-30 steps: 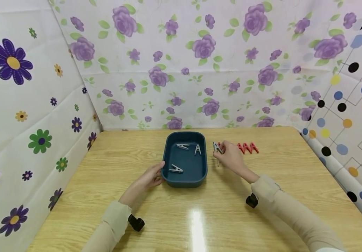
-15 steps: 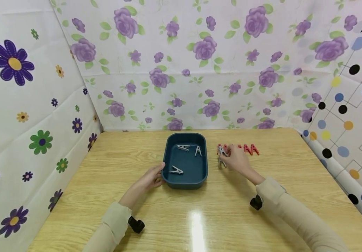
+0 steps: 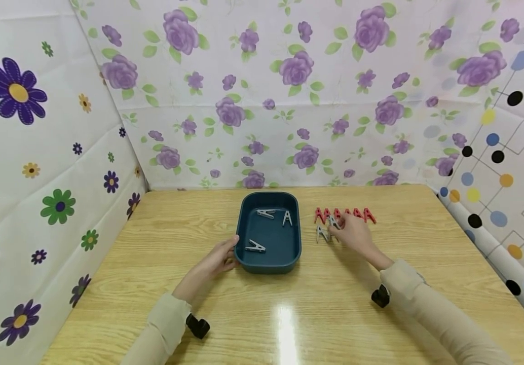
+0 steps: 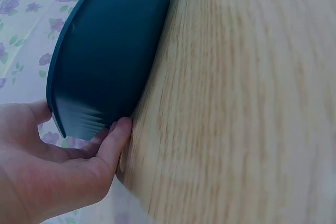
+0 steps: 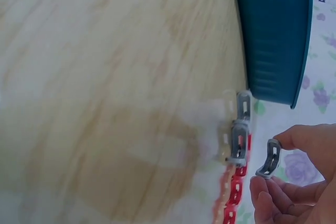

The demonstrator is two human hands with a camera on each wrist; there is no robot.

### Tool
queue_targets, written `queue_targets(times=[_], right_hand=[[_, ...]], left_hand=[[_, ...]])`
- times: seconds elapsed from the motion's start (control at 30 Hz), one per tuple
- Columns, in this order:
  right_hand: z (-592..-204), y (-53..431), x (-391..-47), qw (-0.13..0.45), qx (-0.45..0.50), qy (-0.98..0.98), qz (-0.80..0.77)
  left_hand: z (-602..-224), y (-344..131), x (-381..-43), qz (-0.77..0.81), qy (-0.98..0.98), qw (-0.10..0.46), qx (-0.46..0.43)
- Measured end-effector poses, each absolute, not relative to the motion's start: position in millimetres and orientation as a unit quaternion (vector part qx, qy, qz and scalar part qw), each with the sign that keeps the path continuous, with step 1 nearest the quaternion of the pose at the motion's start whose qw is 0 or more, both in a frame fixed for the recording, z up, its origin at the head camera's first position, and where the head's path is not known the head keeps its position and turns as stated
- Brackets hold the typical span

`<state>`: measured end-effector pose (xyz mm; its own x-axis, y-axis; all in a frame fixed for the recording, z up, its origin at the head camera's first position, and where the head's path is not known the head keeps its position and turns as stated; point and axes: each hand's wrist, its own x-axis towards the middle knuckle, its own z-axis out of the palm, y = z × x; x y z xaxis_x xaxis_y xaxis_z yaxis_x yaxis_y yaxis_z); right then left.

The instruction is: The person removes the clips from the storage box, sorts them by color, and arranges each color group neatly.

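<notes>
My left hand point(image 3: 216, 257) holds the near left side of a dark blue plastic tub point(image 3: 268, 268), thumb at the rim and fingers low on the outer wall point(image 4: 113, 61). Inside lie three grey clothespins, one near the front left point(image 3: 255, 247). To the tub's right, my right hand point(image 3: 353, 234) pinches another grey clothespin point(image 5: 270, 159) between thumb and fingers, above the table. Below it two grey clothespins stand on the table, one point(image 3: 322, 233) fully seen and the other partly hidden by the hand. Behind runs a row of red clothespins point(image 3: 319, 215).
The wooden table point(image 3: 244, 314) reaches back to a flower-printed cloth point(image 3: 266, 126). Patterned cloth also hangs at the left and right sides. Both wrists wear small black cameras.
My right hand has moved right, away from the tub, with the grey clothespin pinched in it. Grey and red clothespins it covered now show. The left hand and tub stay put.
</notes>
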<state>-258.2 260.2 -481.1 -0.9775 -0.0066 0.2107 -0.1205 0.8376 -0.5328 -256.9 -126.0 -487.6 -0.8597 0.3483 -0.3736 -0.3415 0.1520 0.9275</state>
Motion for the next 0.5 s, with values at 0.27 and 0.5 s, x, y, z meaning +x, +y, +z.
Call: queue_targets(times=[0.27,0.5], right_hand=[[-482.4,266.2,-257.6,0.094,0.016,-0.956,0.278],[-483.6,270.3,-256.8,0.053,-0.01,-0.959,0.277]], left_hand=[[-488.6,-125.9,-257.8,0.652,0.713,0.258,0.009],[-489.3,-125.8,-256.7,0.651,0.714,0.258,0.007]])
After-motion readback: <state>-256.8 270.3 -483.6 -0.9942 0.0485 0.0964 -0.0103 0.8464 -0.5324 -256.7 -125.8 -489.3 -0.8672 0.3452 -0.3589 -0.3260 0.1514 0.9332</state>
